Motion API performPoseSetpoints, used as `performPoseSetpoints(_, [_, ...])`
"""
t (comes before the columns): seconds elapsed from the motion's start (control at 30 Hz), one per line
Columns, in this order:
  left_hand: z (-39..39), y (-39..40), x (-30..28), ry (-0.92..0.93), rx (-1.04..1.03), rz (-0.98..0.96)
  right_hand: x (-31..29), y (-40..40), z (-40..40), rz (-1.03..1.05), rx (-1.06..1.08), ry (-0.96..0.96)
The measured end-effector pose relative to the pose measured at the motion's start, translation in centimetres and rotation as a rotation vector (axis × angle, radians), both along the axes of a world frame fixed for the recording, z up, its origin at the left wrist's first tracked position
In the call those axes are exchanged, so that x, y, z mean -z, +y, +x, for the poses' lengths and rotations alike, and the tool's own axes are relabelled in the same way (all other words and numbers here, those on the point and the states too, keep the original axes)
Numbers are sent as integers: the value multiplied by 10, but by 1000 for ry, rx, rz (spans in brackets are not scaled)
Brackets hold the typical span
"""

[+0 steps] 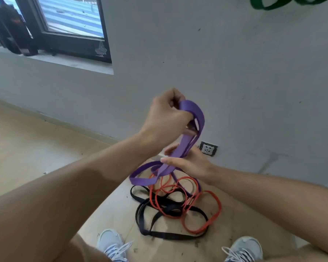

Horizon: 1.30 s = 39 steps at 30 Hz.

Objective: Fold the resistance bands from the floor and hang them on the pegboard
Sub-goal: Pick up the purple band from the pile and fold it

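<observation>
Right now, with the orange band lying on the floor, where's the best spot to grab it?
Probably the big outer loop of the orange band, on its right side, coming from above. That loop lies flat and alone on the floor, while the middle is tangled with the black band and the purple band.

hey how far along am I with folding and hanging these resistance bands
Done: a green band already hangs high on the wall. In hand: the purple band, gripped by your left hand and right hand, partly folded, its tail trailing down. Left: the red band and black band, tangled on the floor.
</observation>
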<state>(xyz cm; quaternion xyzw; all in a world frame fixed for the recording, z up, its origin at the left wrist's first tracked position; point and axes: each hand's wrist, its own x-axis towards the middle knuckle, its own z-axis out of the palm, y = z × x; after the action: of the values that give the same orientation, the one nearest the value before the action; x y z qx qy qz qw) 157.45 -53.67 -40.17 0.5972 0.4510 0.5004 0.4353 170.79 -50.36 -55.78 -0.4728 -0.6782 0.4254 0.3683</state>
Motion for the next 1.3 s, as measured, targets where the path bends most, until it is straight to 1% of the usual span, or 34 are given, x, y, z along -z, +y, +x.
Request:
performPoseSetpoints(0.07, [-2, -3, -15, -138, -28, 12, 8, 1, 3, 11, -14, -87])
performPoseSetpoints(0.13, [-11, 1, -24, -254, -73, -13, 17, 3, 11, -37, 5, -147])
performPoseSetpoints(0.2, [-30, 14, -25, -343, -170, -64, 19, 11, 22, -90, 38, -220])
performPoseSetpoints(0.27, [-63, 35, -13, -385, -311, -146, 10, 16, 32, -113, 87, -301])
performPoseSetpoints(0.33, [-105, 53, 14, -373, -376, -299, -5, 22, 42, -102, 165, -302])
performPoseSetpoints(0.37, [-126, 58, 31, -311, -359, -409, -13, 24, 47, -79, 193, -287])
performPoseSetpoints(0.4, [-145, 59, 48, -178, -320, -512, -21, 26, 51, -52, 210, -283])
performPoseSetpoints(0.47, [-170, 53, 77, 215, -196, -659, -33, 26, 55, 1, 222, -299])
performPoseSetpoints(0.5, [-174, 51, 86, 374, -133, -679, -39, 25, 54, 34, 218, -310])
performPoseSetpoints(0.53, [-171, 47, 88, 491, -76, -659, -45, 23, 51, 70, 198, -327])
performPoseSetpoints(0.6, [-148, 38, 80, 624, 64, -533, -55, 17, 38, 141, 140, -384])
performPoseSetpoints(0.67, [-115, 28, 68, 684, 223, -423, -64, 9, 21, 184, 73, -434])
performPoseSetpoints(0.73, [-82, 19, 56, 715, 328, -370, -72, 1, 5, 220, 55, -429])
performPoseSetpoints(0.8, [-57, 14, 50, 757, 362, -293, -78, -5, -4, 245, 54, -359])
performPoseSetpoints(0.87, [-46, 15, 49, 828, 351, -192, -79, -8, -7, 255, 35, -313])
performPoseSetpoints(0.93, [-45, 17, 45, 915, 345, -191, -77, -12, -6, 240, 7, -315])
performPoseSetpoints(1.03, [-51, 21, 37, 1051, 358, -195, -67, -16, -2, 177, -38, -375])
performPoseSetpoints(1.1, [-53, 20, 32, 1032, 355, -122, -56, -18, 0, 137, -47, -373])
performPoseSetpoints(1.17, [-53, 18, 32, 934, 344, -11, -45, -17, 1, 155, -40, -367])
performPoseSetpoints(1.23, [-53, 15, 30, 740, 320, 70, -37, -15, 2, 212, -37, -371])
performPoseSetpoints(1.3, [-56, 15, 25, 483, 269, 94, -30, -12, 5, 198, -8, -336])
